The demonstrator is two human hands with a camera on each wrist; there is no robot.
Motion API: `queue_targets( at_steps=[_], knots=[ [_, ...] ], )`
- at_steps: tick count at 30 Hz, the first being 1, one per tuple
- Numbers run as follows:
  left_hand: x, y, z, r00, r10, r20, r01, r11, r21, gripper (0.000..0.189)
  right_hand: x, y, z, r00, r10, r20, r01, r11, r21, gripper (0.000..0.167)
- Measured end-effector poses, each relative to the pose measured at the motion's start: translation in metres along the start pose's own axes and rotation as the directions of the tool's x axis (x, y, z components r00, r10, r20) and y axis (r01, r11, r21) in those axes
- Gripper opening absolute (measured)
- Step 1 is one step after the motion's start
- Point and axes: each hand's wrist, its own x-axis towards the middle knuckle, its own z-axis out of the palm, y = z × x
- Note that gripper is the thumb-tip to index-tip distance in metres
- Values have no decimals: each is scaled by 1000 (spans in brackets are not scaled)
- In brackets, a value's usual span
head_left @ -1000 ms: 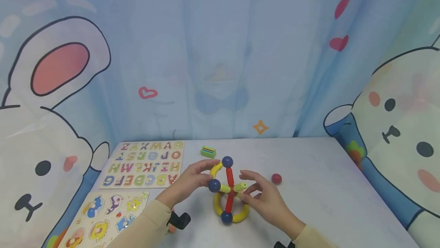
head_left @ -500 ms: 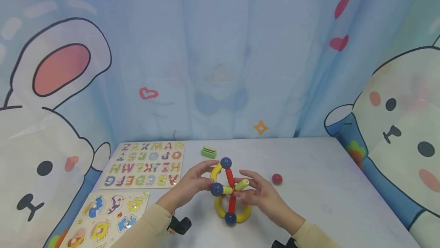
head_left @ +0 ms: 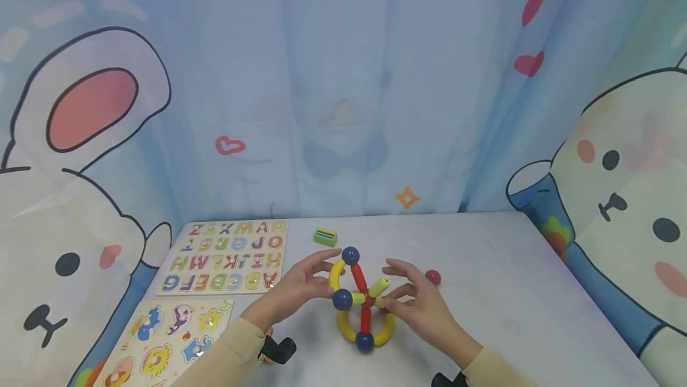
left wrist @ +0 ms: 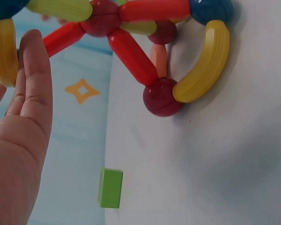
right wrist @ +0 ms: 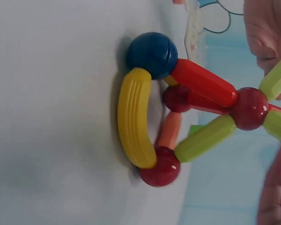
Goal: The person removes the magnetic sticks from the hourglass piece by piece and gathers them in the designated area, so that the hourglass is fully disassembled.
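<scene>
A toy frame of rods and balls stands on the table, its red centre ball [head_left: 368, 298] joining red and light green rods. Its base is a ring of yellow curved rods [right wrist: 133, 119], an orange rod [right wrist: 169, 130], red balls and a blue ball [head_left: 365, 342]. At the upper left, my left hand [head_left: 297, 284] pinches a yellow curved rod [left wrist: 4, 54] between thumb and fingers; this rod spans two blue balls [head_left: 342, 299]. Over on the right, thumb and finger of my right hand [head_left: 424, 309] pinch the end of a light green rod [head_left: 380, 302]. Another light green rod [head_left: 380, 286] points up, its end free.
Behind the frame lies a green block [head_left: 325, 237] with coloured stripes. A red ball [head_left: 433, 277] sits just beyond my right hand. To the left are an alphabet puzzle board [head_left: 222, 256] and a picture puzzle board [head_left: 163, 339]. A printed curtain [head_left: 343, 77] hangs behind the table.
The frame has turned a little: its top blue ball moved left, its base shifted right. My right hand moved slightly right, from near the centre ball to the light green rod's end.
</scene>
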Motion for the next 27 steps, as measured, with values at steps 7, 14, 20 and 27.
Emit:
queue_targets(
  at_steps=[7, 14, 20, 27],
  knots=[
    [0, -1, -1, 1000, 12, 15, -12, 999, -34, 68, -18, -16, 7, 938, -345, -24, 340, 932, -125, 57],
    [0, -1, 7, 999, 20, 38, -18, 998, -59, 79, -20, -28, 16, 959, -203, 198, 194, 979, 64, 51],
    [-1, 0, 17, 998, 47, 48, -46, 999, -26, 83, -21, -33, 18, 955, -219, 202, 234, 971, -56, 55],
    [1, 1, 24, 994, 93, 53, -93, 996, -8, 88, -22, -26, 13, 950, -230, 210, 256, 961, -106, 44]
  ],
)
